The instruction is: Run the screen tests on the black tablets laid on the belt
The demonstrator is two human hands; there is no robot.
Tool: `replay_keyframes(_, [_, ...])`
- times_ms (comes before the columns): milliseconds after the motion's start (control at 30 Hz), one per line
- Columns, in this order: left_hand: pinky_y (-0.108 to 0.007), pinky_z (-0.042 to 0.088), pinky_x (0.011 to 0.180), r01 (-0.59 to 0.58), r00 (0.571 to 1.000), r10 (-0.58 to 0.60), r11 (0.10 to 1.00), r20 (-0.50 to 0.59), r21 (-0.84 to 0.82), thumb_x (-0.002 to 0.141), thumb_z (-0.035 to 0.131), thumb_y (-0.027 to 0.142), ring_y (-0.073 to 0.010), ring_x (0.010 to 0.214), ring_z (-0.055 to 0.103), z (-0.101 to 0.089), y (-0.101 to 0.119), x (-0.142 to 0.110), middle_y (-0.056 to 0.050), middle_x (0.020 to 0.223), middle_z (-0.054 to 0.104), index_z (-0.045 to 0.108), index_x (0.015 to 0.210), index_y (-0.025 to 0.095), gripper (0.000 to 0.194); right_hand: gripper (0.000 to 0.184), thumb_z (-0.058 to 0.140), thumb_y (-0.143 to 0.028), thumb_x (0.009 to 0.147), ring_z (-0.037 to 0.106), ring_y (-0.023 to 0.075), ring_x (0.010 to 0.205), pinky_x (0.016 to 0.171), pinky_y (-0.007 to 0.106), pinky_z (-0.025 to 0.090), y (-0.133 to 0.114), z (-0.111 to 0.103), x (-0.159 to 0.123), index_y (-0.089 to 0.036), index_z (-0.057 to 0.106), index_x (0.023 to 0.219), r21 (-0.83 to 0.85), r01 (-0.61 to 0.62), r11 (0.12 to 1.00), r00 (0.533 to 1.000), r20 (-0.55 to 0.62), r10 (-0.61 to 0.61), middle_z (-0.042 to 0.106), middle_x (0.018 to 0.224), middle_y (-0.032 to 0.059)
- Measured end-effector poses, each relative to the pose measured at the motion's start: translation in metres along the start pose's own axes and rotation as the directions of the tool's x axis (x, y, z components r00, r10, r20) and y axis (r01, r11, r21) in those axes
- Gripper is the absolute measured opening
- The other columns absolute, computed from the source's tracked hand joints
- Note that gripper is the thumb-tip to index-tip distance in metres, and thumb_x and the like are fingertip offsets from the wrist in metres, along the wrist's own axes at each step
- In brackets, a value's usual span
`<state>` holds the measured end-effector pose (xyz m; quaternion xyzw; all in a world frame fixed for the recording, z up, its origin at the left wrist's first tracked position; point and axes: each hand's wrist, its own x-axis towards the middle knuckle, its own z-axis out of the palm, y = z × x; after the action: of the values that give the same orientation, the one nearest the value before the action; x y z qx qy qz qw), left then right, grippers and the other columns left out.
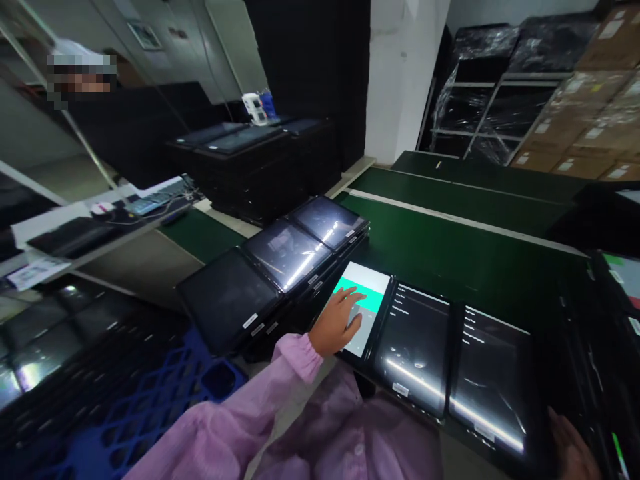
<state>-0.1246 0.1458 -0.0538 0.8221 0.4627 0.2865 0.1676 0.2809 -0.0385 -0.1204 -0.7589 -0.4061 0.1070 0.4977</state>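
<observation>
My left hand is over a tablet whose lit screen shows white, green and grey bands. Its fingers are spread, and the fingertips lie over the green band; whether they touch the glass I cannot tell. Beside that tablet lie a middle tablet and a right-hand tablet, both showing a short white text list on black. Dim and partly cut off at the lower right, my right hand is near the right-hand tablet's outer edge, fingers stretched out and holding nothing that I can see.
Stacks of dark tablets stand to the left of the lit one. Green belt surface runs behind. More black stacks rise farther back, near a person. Lower left is a blue plastic pallet; wrapped cartons fill the right background.
</observation>
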Motion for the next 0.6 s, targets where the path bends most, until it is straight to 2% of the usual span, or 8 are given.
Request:
replay_keyframes(167, [-0.064,0.03,0.127,0.006,0.997,-0.018,0.985,0.07,0.174,0.099,0.049,0.019,-0.0332,0.147,0.047,0.009,0.008,0.014,-0.013,0.131,0.069,0.059,0.132,0.016,0.035,0.058,0.045,-0.049,0.097,0.055,0.0457,0.127,0.11,0.067,0.042,0.0,0.003,-0.002,-0.009,0.064,0.133,0.081,-0.025,0.996,0.997,-0.069,0.031,0.063,0.13,0.0183])
replay_keyframes(333, [-0.061,0.026,0.13,-0.042,0.992,0.022,0.987,0.125,0.156,0.098,0.048,0.017,-0.0298,0.15,0.045,0.015,0.013,0.015,-0.01,0.135,0.069,0.056,0.135,0.018,0.038,0.057,0.047,-0.049,0.097,0.054,0.0443,0.129,0.113,0.064,0.042,-0.005,0.005,-0.004,-0.008,0.065,0.132,0.129,-0.019,0.991,0.996,-0.079,0.029,0.063,0.131,0.0172])
replay_keyframes(500, [-0.064,0.025,0.13,0.044,0.996,-0.058,0.98,0.068,0.196,0.099,0.046,0.018,-0.0312,0.148,0.046,0.017,0.009,0.015,-0.011,0.132,0.069,0.057,0.132,0.016,0.035,0.057,0.046,-0.05,0.099,0.054,0.0412,0.132,0.117,0.062,0.038,-0.019,0.007,-0.006,-0.009,0.065,0.133,0.177,-0.117,0.977,0.986,-0.099,0.136,0.064,0.133,0.0172])
replay_keyframes(600, [-0.061,0.024,0.131,0.011,0.995,-0.027,0.986,0.099,0.164,0.098,0.047,0.018,-0.0304,0.149,0.044,0.018,0.011,0.016,-0.011,0.134,0.068,0.056,0.134,0.017,0.037,0.056,0.048,-0.049,0.099,0.055,0.0409,0.133,0.118,0.061,0.038,-0.019,0.007,-0.006,-0.007,0.065,0.131,0.18,-0.115,0.977,0.985,-0.105,0.135,0.063,0.135,0.0194])
